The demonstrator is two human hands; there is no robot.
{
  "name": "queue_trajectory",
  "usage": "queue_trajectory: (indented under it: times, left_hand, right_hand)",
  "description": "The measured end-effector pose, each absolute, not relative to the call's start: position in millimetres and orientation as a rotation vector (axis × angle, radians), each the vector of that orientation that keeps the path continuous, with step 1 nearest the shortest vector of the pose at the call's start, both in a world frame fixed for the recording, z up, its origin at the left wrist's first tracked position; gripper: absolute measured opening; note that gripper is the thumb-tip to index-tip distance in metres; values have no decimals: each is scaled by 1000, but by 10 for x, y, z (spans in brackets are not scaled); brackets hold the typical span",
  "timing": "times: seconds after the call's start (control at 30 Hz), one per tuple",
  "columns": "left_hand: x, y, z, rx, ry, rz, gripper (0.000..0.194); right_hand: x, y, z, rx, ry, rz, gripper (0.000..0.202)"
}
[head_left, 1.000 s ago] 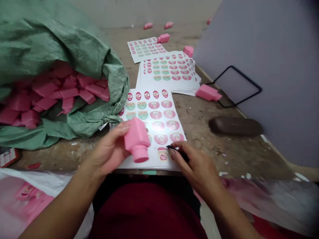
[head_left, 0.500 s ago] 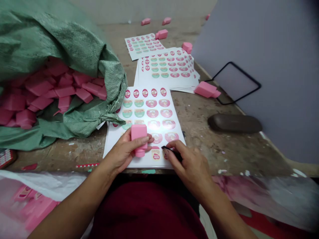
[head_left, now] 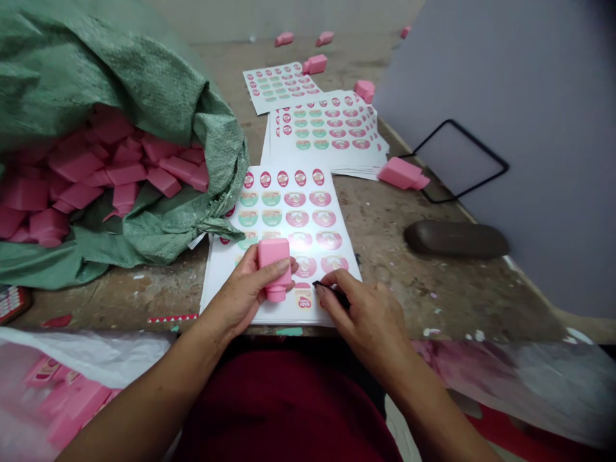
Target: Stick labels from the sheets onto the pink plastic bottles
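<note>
My left hand (head_left: 250, 282) is wrapped round a small pink bottle (head_left: 274, 260), its neck pointing down toward me, above the front sticker sheet (head_left: 269, 313). Pinched in my right hand (head_left: 368, 308) is a thin black tool (head_left: 342, 297); its tip is over the sheet's lower part, beside a "BABY" sticker (head_left: 304, 300). Rows of pink and green oval stickers cover the sheet, and my hands hide some of them. The two hands are apart.
A green sack (head_left: 158, 237) full of pink bottles (head_left: 77, 163) lies open at left. Farther back are more sticker sheets (head_left: 312, 157) and loose bottles (head_left: 402, 173). A dark case (head_left: 455, 239) and a black wire frame (head_left: 481, 147) are at right, by a grey panel (head_left: 543, 128).
The whole view has shifted slightly. My left hand and the pink bottle have moved a little to the right; both hands keep their hold.
</note>
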State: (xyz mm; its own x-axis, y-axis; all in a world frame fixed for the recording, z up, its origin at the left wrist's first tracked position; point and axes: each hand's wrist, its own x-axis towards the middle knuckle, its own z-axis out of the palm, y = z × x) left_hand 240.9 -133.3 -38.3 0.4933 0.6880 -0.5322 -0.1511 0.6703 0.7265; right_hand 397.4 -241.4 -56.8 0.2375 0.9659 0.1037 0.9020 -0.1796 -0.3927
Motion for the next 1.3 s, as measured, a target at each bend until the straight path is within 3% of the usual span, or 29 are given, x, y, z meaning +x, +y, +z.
queue_trajectory:
  times: [0.13,0.33,0.53,0.73,0.8,0.93,1.13,1.3]
  left_hand:
    - [2404,-1331,-394,672,907,551,40]
    - [2400,-1314,-413,611,920,565,38]
    - [2405,-1288,-404,562,898,592,37]
    - [2399,-1281,-422,579,897,605,41]
    - [2397,-1291,-419,598,889,606,43]
    - [2382,-1359,-371,645,847,592,45]
    - [2345,-1503,-357,604,732,568,39]
    - [2370,-1553,-334,530,719,544,47]
  right_hand:
    - [3995,-2384,-556,-2133,-1694,274,18]
    - [4065,-2360,-525,-2081,-1560,599,21]
    - [3909,-2541,-463,-2090,-1744,471,35]
    - [3893,-2709,-53,-1589,-1542,1028,18]
    - [3951,-2646,-20,-1616,-1296,949,12]
    - [3941,-2399,-125,-1619,-904,810,20]
    - [3709,-2178,-203,-1417,-834,893,30]
    - [3649,-2165,-209,-1378,-806,959,41]
